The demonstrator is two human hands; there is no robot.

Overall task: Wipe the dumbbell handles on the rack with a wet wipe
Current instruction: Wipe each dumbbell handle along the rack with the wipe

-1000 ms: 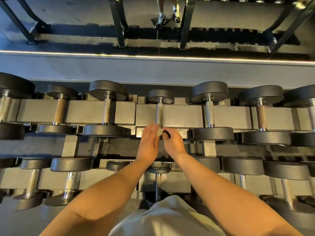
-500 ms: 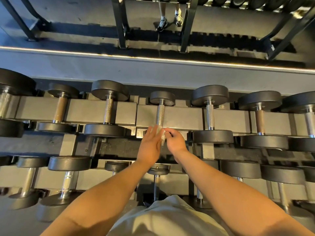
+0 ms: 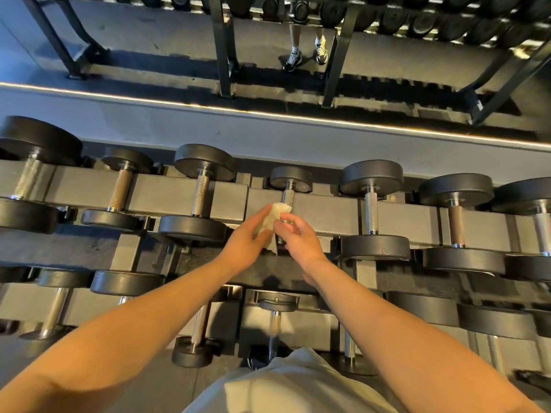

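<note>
Left grip (image 3: 248,237) holds wipe (image 3: 275,214); handle (image 3: 288,197) points away.

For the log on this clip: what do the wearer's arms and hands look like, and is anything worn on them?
The left forearm and right forearm are bare to the frame edge; no sleeves show. The left hand and right hand wear no gloves, and no watch, band or ring is visible. A pale grey garment shows at the bottom edge.
</note>
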